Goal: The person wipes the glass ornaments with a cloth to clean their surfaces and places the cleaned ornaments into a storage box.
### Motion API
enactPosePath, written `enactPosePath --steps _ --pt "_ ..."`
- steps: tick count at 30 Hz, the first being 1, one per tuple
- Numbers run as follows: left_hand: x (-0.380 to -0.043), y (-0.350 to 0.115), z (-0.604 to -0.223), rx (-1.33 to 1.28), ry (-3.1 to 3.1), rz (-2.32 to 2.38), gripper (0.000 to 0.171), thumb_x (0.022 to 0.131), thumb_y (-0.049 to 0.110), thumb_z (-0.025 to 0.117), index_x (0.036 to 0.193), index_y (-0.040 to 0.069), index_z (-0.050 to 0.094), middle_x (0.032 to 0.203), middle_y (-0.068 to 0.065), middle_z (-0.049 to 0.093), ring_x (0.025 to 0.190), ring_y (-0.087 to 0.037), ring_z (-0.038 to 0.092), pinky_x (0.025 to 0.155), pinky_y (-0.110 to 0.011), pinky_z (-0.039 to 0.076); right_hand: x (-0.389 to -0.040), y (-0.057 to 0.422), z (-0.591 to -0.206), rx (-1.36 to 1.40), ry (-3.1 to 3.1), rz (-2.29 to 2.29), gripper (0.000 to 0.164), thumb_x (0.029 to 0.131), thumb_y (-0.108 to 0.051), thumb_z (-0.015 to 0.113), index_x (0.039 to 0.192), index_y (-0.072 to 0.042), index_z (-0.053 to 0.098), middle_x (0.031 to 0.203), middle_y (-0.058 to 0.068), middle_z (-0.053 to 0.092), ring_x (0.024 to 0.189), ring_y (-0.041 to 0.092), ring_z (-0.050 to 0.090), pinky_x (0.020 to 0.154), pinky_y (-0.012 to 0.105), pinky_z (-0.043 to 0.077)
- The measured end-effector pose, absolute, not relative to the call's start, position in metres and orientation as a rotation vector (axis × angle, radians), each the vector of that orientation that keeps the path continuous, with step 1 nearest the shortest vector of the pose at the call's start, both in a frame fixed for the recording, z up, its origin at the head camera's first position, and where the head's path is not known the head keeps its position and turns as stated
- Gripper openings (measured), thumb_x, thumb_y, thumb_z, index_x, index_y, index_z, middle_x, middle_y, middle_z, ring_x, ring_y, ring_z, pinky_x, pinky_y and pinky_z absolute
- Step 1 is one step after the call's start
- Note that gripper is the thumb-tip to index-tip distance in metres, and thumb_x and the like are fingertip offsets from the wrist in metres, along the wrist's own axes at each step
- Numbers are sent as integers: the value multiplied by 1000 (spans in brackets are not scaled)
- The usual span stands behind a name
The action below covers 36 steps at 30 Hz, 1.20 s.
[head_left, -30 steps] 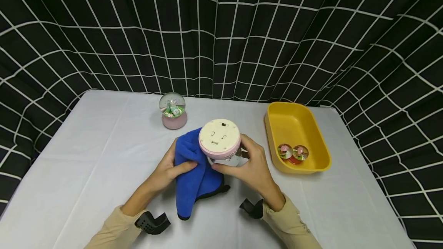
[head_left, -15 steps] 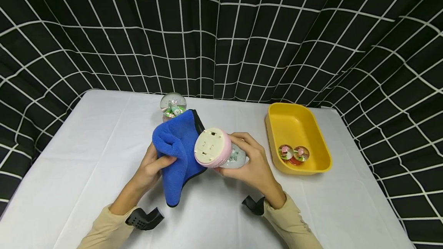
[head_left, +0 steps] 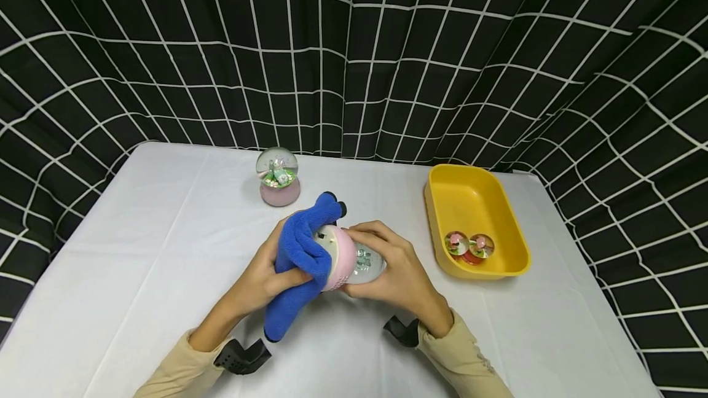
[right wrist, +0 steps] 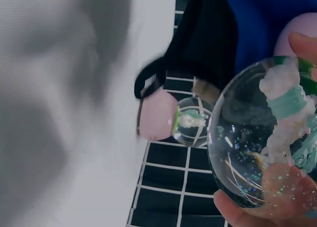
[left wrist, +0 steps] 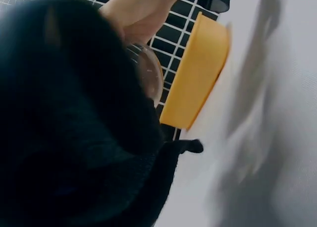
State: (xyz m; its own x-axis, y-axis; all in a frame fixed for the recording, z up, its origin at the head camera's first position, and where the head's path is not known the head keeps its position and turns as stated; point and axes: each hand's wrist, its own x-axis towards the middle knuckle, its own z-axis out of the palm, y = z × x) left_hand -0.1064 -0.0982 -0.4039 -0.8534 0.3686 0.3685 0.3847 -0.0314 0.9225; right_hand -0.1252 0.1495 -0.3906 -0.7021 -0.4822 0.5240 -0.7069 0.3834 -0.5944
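Note:
My right hand (head_left: 399,268) grips a snow globe (head_left: 346,258) by its clear dome. The globe lies tipped on its side, its pink base turned toward the left. In my left hand (head_left: 255,281) is a bunched blue cloth (head_left: 298,247) with dark edging, pressed over the underside of the base and hiding much of it. Up close in the right wrist view, the dome (right wrist: 237,138) shows a pale figure with a teal band and glitter inside, with fingers around the glass. The cloth (left wrist: 99,147) looks dark and fills much of the left wrist view.
Behind the hands, another snow globe (head_left: 279,178) with a pink base stands upright on the white-covered table (head_left: 166,232). A yellow tray (head_left: 470,195) at the right holds two small globes (head_left: 480,246) near its front end. A black gridded curtain (head_left: 343,48) hangs behind.
The snow globe has tipped from base-up onto its side, base facing left. My left hand swung the cloth left, then back right onto the base.

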Motion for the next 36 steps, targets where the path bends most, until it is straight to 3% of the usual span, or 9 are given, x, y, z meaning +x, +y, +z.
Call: enactPosePath --steps 9,16,19,23,26,30,36 --pt "-110 -96 -410 -665 -2094 -1957 46 87 -10 65 131 -3 52 127 13 62 121 -5 57 104 -17 42 -124 150 -390 1105 -2400 1144 70 60 -20 94 124 -11 68 120 6 64 107 20 65 92 34 57" --pt "-111 -97 -408 -572 -2065 -1976 36 93 -7 58 127 4 54 126 10 62 120 -7 57 103 -19 44 -124 150 -390 1102 -2402 1145 71 59 -20 94 124 -12 68 120 5 65 107 20 65 92 34 57" --pt "-109 -100 -407 -561 -2039 -2008 36 96 -5 52 126 14 53 124 10 59 116 -4 56 99 -16 44 -125 151 -391 1096 -2395 1141 70 59 -20 94 122 -12 68 119 5 65 106 20 65 92 34 57" --pt "-106 -103 -407 -711 -2097 -1964 39 99 2 50 136 14 46 138 2 52 127 -6 48 107 -17 37 -125 152 -391 1076 -2401 1126 69 58 -21 94 122 -12 68 119 4 65 106 19 65 92 34 57" --pt "-105 -101 -406 -820 -2219 -1901 55 97 15 61 146 13 37 148 -5 45 134 -9 44 112 -18 32 -125 152 -391 1065 -2421 1105 69 59 -22 94 122 -11 68 119 4 64 106 19 65 91 33 57" --pt "-104 -97 -406 -773 -2355 -1852 74 88 22 74 149 18 32 147 -4 47 128 -10 48 108 -21 37 -124 152 -391 1073 -2451 1055 67 60 -25 94 121 -12 68 119 3 64 105 17 66 89 31 58" --pt "-106 -94 -408 -620 -2313 -1868 52 89 6 71 136 9 48 133 -9 59 121 -5 53 103 -19 41 -124 151 -390 1103 -2460 1009 67 61 -27 94 121 -13 68 119 1 64 105 15 66 87 30 58"
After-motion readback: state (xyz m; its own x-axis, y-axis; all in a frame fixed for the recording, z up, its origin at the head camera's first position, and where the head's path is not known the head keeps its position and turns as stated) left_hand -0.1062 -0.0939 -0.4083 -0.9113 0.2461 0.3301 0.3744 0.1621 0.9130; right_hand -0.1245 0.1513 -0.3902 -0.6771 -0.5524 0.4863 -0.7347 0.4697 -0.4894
